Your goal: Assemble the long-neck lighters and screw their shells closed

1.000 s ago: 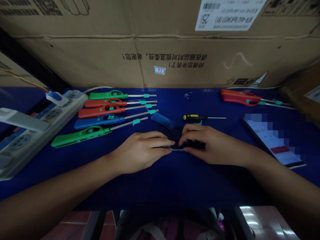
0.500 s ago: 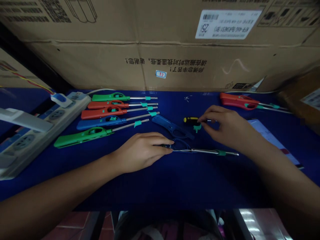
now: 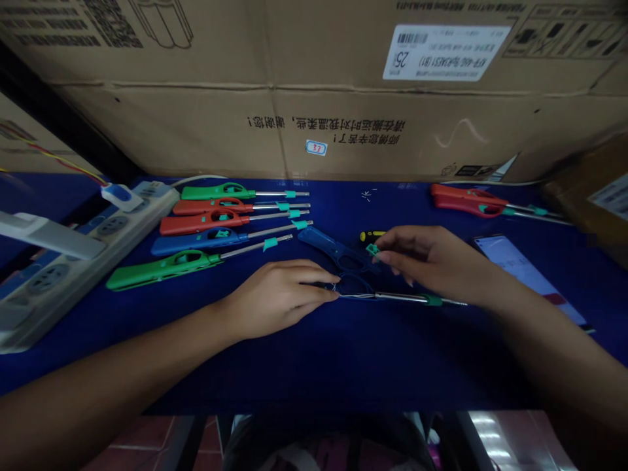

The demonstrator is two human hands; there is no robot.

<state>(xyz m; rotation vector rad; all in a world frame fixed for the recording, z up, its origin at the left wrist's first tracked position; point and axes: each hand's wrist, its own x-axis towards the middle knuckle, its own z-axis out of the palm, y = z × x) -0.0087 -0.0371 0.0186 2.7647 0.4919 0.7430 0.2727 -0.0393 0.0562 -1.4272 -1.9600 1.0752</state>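
Head view: the left hand (image 3: 282,299) has its fingers closed over the handle end of the opened blue lighter (image 3: 398,297), flat on the worktop (image 3: 343,373); the right hand (image 3: 432,261) pinches a small green piece (image 3: 373,250). Good handling, in my judgement, needs a steady left hold and thin wires (image 3: 360,296) kept clear. Loose shell (image 3: 321,243) and screwdriver (image 3: 369,235) crowd the far side; five lighters (image 3: 196,221) lie left.

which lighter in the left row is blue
The blue lighter, second from the front, between a red lighter and a green lighter; the others are red or green.
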